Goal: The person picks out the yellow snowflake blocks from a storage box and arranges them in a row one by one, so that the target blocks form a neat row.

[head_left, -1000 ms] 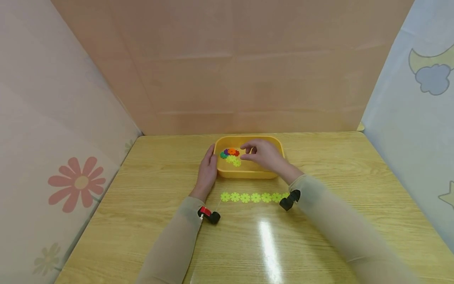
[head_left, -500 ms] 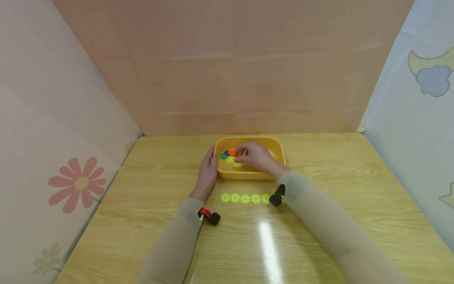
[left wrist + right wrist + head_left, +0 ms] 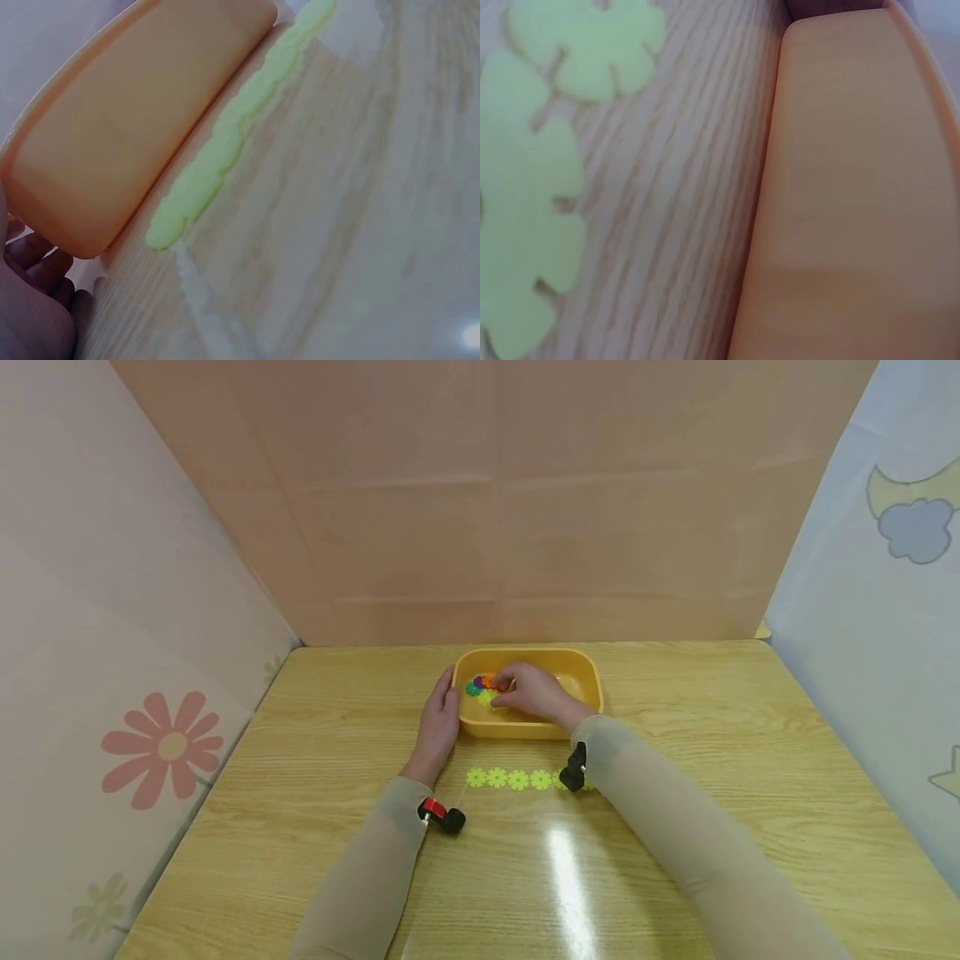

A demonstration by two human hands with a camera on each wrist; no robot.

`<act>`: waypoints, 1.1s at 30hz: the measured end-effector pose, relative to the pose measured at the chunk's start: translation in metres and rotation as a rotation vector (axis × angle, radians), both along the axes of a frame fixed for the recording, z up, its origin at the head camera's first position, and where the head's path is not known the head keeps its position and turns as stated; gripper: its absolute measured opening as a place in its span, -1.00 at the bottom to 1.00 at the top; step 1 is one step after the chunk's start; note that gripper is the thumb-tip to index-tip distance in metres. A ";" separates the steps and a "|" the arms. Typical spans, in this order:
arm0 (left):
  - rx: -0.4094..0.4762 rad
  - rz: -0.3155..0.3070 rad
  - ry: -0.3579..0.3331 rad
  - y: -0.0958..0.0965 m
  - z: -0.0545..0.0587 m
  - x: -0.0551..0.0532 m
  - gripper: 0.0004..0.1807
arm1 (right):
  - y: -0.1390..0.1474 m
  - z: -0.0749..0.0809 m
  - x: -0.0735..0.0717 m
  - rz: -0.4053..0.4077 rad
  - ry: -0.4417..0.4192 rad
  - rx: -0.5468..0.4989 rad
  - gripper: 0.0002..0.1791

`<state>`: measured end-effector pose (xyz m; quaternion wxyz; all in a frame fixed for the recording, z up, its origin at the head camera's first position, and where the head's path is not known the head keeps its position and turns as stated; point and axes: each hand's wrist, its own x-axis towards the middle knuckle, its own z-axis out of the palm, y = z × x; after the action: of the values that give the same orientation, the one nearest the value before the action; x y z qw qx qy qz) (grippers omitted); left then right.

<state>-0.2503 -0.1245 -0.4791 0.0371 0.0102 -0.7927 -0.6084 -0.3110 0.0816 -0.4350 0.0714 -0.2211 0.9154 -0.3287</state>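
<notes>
My left hand (image 3: 438, 722) rests along the left outer wall of a yellow-orange plastic tray (image 3: 525, 730), fingers fairly straight in the head view. Its fingertips also show at the tray's corner in the left wrist view. My right hand (image 3: 536, 692) reaches down into the tray, thumb and forefinger apart over flower-shaped plastic pieces. Yellow-green flower pieces (image 3: 487, 697) lie by the thumb, partly hidden by it. Behind them sit a green piece (image 3: 472, 688), a purple piece (image 3: 479, 682) and an orange piece (image 3: 489, 680). Between its fingertips I cannot tell what they touch.
A row of yellow-green flower pieces (image 3: 518, 779) lies on the wooden table (image 3: 337, 760) in front of the tray, its right part hidden by the right wrist camera (image 3: 573, 768). A thin clear string (image 3: 202, 307) runs from the row's left end. A brown panel (image 3: 487, 527) stands behind.
My right hand has moved left and down inside the tray, over the yellow-green pieces, covering more of them. The left hand has stayed against the tray.
</notes>
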 end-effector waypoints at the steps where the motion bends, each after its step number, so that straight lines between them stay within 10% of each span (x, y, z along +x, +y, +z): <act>1: -0.001 0.000 0.000 0.000 0.000 0.000 -0.34 | 0.000 -0.001 -0.001 0.001 0.001 0.010 -0.60; 33: 0.007 -0.001 0.025 0.000 0.001 0.000 -0.35 | -0.002 -0.001 0.002 0.050 0.010 0.101 -0.64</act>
<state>-0.2504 -0.1248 -0.4782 0.0467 0.0024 -0.7900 -0.6114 -0.3089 0.0801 -0.4363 0.0860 -0.2419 0.9254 -0.2789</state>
